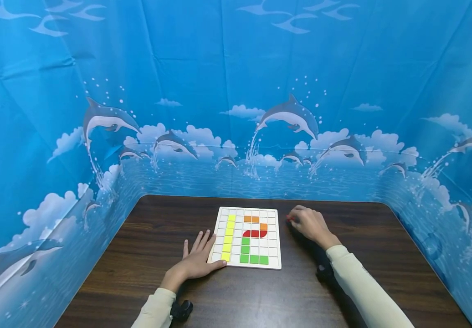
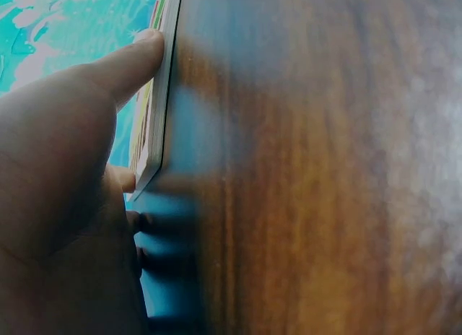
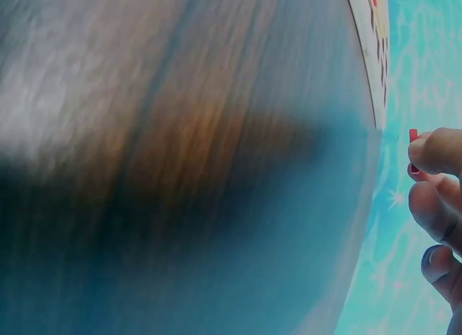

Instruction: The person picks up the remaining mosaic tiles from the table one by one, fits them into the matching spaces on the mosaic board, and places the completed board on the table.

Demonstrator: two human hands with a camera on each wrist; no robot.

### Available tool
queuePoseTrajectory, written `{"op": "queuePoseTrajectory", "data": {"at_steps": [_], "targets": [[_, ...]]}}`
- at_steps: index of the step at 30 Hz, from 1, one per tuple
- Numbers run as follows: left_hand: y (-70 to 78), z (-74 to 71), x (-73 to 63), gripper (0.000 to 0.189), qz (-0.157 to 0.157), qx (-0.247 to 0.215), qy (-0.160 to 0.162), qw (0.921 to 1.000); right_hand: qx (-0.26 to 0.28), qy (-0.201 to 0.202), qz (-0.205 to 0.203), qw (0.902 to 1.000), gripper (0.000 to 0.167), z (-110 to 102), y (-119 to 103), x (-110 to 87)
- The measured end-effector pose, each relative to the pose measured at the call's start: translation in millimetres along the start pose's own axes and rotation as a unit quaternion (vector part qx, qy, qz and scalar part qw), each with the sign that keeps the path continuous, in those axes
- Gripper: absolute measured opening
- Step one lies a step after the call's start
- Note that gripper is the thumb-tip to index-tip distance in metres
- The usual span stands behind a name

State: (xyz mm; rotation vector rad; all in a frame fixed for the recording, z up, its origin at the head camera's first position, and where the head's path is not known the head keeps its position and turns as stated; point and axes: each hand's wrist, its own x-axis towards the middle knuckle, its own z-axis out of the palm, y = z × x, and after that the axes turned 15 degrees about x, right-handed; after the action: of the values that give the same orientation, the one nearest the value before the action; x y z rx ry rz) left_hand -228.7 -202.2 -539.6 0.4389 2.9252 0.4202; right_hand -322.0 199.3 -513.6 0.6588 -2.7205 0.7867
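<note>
A white gridded board [image 1: 272, 243] lies flat on the table. Yellow tiles [image 1: 228, 238] form a column on its left; orange tiles [image 1: 251, 219], curved red tiles [image 1: 255, 233] and green tiles [image 1: 245, 249] make a second figure on the right. My left hand [image 1: 195, 263], fingers spread and straight, rests at the board's lower left corner. In the left wrist view its thumb [image 2: 137, 57] touches the board's edge. Right of the board, my right hand [image 1: 310, 224] pinches a small red tile [image 3: 413, 136] between thumb and finger, apart from the board; the fingers hide most of it.
The dark wooden table [image 1: 158, 228] extends around the board on all sides. Behind it and along both sides hangs a blue curtain [image 1: 187, 177] printed with dolphins and clouds. A black wrist device [image 1: 182, 310] sits under the left wrist, another [image 1: 324, 272] under the right.
</note>
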Motion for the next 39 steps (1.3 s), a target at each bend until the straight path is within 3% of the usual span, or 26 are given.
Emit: {"op": "queuePoseTrajectory", "data": {"at_steps": [8,18,27,34,39], "targets": [[-4.2,5.8,1.7,0.109,0.007,-0.004,0.014,0.9999,0.001,-0.003,-0.009,1.0000,0.010,4.9,-12.5,4.8],[1.7,-0.9,-0.2,0.109,-0.001,0.001,0.001,1.0000,0.016,-0.006,-0.019,0.9997,0.012,10.6,-23.3,11.9],[-2.6,6.2,3.2,0.110,-0.004,0.017,0.002,0.9998,0.023,-0.002,-0.015,0.9996,0.012,17.3,-30.3,19.4],[1.7,0.6,1.7,0.111,-0.016,0.014,-0.009,0.9997,0.025,-0.009,-0.010,0.9996,0.012,21.0,-36.2,26.1],[-2.1,6.1,3.3,0.113,-0.017,0.024,0.001,0.9996,0.035,-0.015,-0.002,0.9993,0.013,24.0,-39.4,31.0]]}}
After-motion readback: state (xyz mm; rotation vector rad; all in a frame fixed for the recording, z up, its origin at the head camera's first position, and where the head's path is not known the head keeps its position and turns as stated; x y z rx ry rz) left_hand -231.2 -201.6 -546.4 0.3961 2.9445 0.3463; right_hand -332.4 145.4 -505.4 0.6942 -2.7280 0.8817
